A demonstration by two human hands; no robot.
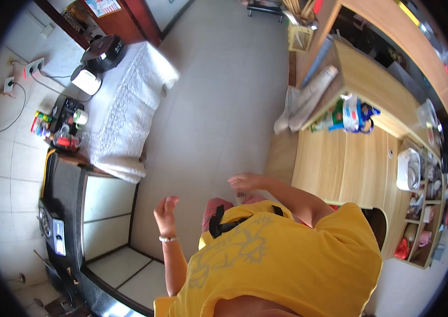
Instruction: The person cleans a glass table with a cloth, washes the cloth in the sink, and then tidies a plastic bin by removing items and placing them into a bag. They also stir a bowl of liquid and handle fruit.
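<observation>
My left hand is raised in front of me on the left, a bracelet on its wrist, with nothing in it and the fingers a little curled. Nearest to it stands the pale-fronted cabinet under the dark stove counter. My right hand is held before my body over the grey floor, fingers stretched out; it holds nothing that shows. One of my feet is partly visible just below it. Neither hand touches any object.
At the left, a table with a white lace cloth carries a black electric appliance, a white kettle and jars. A gas stove is lower left. At the right stands a wooden cabinet with hanging bags and shelves.
</observation>
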